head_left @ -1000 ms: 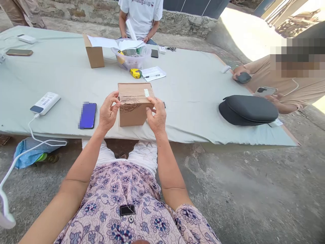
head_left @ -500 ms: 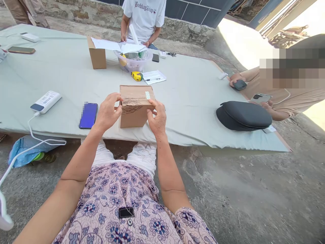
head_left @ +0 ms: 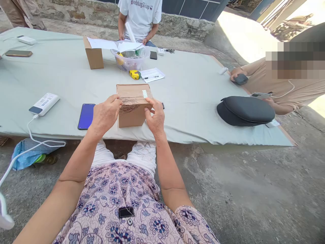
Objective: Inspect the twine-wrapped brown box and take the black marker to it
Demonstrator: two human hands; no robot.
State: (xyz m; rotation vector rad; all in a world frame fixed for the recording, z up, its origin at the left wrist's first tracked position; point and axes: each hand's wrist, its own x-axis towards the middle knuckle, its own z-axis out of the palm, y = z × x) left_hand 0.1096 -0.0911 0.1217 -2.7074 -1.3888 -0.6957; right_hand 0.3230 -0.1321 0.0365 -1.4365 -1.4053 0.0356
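Observation:
A small cardboard box (head_left: 132,117) stands upright near the table's front edge, its top flap closed. Creased, torn-looking brown lines run along the flap's front edge, and a pale patterned sticker (head_left: 144,94) sits at its right side. My left hand (head_left: 106,113) pinches the front left corner of the flap between thumb and fingers. At the front right corner, my right hand (head_left: 155,117) grips the edge, fingers on top and thumb on the front face. A dark end of something (head_left: 163,105) peeks out beyond my right hand; what it is stays hidden.
Left of the box lie a phone (head_left: 85,116) and a white power bank (head_left: 44,104) with a cable. Farther back are a yellow tape measure (head_left: 134,74), a paper with a pen (head_left: 152,75), a plastic basin (head_left: 130,63) and another box (head_left: 94,58). A black case (head_left: 245,110) lies right.
Both hands keep their hold at the flap's front corners, with the fingers shifting slightly. The whole view has turned a little; the box stays in place on the table.

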